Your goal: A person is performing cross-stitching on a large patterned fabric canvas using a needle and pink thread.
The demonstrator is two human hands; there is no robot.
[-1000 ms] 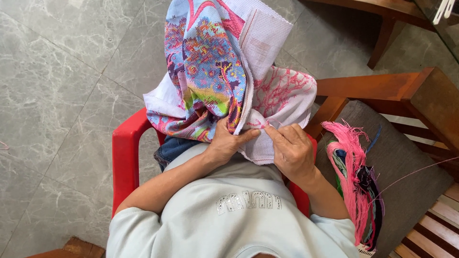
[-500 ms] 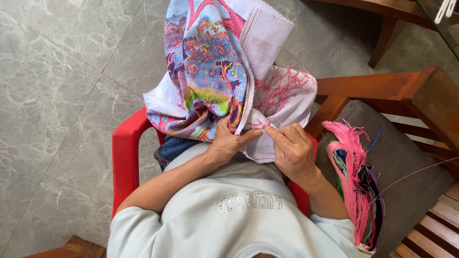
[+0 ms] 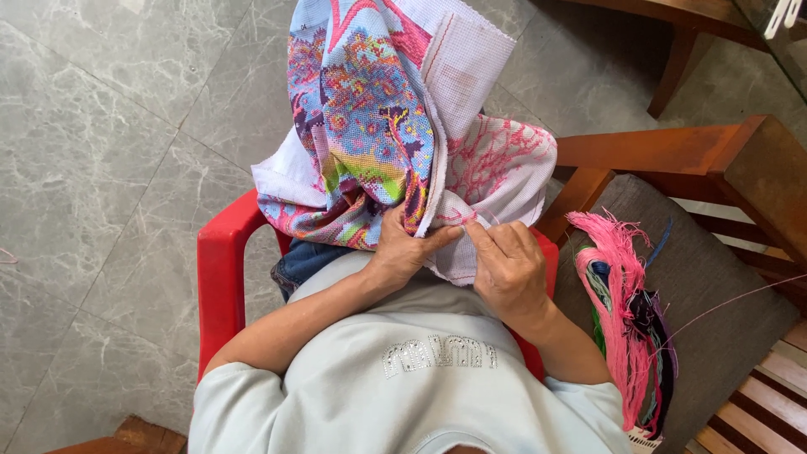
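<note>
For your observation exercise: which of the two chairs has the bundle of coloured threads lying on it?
The wooden chair with the dark cushion, by the right hand, holds the thread bundle; the red plastic chair seats the person.

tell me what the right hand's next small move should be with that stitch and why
Probably draw the pinched fingertips away from the cloth to pull the stitch through. The right hand pinches at the pale edge of the cross-stitch cloth, where a needle, too small to make out, would sit, while the left hand grips the fold beside it, steadying it. A thin pink thread trails off to the right.
</note>
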